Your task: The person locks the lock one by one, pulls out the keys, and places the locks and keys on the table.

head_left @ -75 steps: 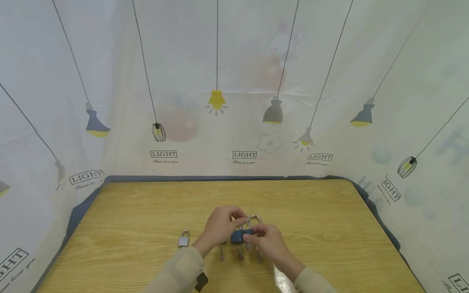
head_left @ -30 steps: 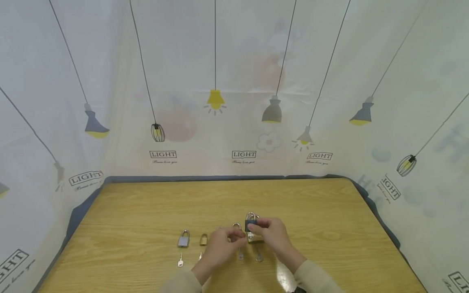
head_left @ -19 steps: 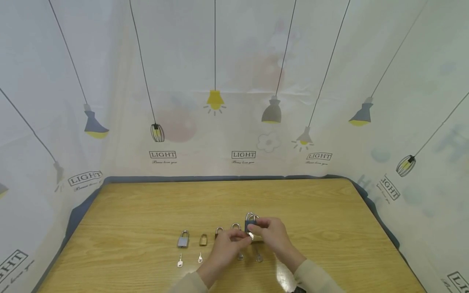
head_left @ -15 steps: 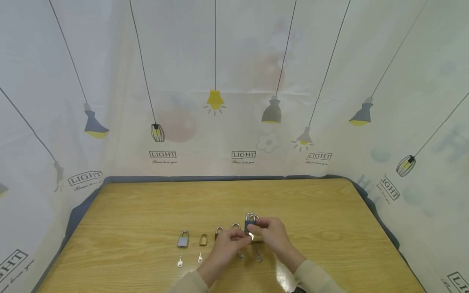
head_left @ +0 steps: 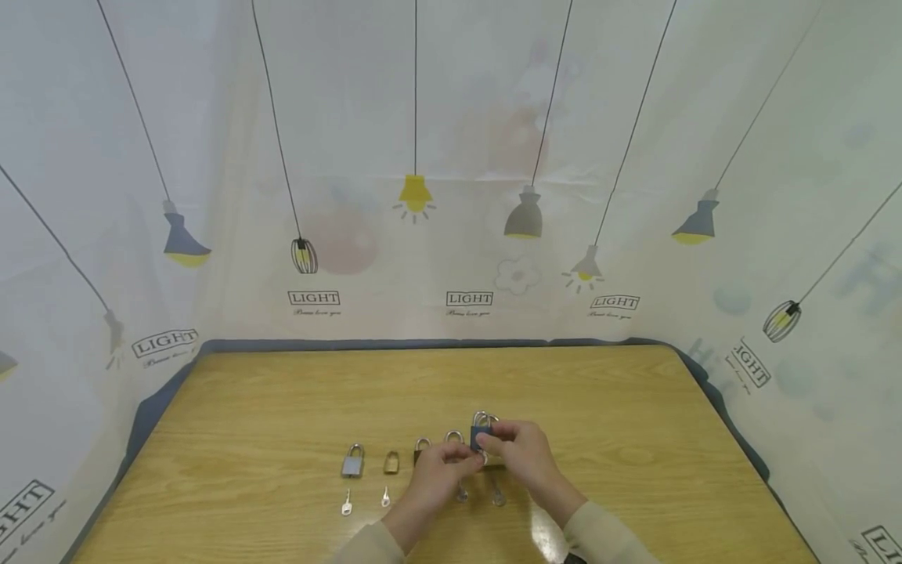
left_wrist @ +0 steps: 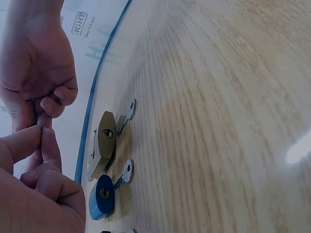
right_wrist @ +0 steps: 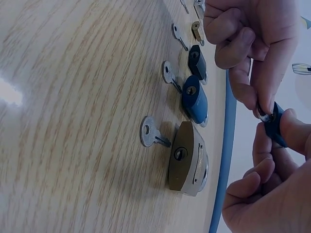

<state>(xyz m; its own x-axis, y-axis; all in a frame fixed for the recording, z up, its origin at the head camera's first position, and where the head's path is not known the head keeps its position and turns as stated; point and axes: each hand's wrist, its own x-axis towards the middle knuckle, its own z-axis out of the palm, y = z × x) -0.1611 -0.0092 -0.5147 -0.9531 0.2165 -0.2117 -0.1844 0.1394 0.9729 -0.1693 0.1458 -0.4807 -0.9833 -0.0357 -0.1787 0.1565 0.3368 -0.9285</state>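
Note:
My right hand grips a small blue padlock by its body and holds it above the table, shackle up. Below the body, my left hand pinches a silver key at the lock's underside between thumb and forefinger; the key's blade is hidden. In the right wrist view, a large brass padlock stands on the table below the hands, with a second blue padlock beside it. Loose keys lie in front of both, one a round-headed key.
Farther left in the row are a black padlock, a small brass padlock and a silver padlock. Keys lie before them, including a silver key. The wooden table ends at a printed curtain.
My left hand has moved from near the shackle down to the key under the blue padlock. My right hand has raised the padlock slightly. Over the last half second both hands stay nearly still.

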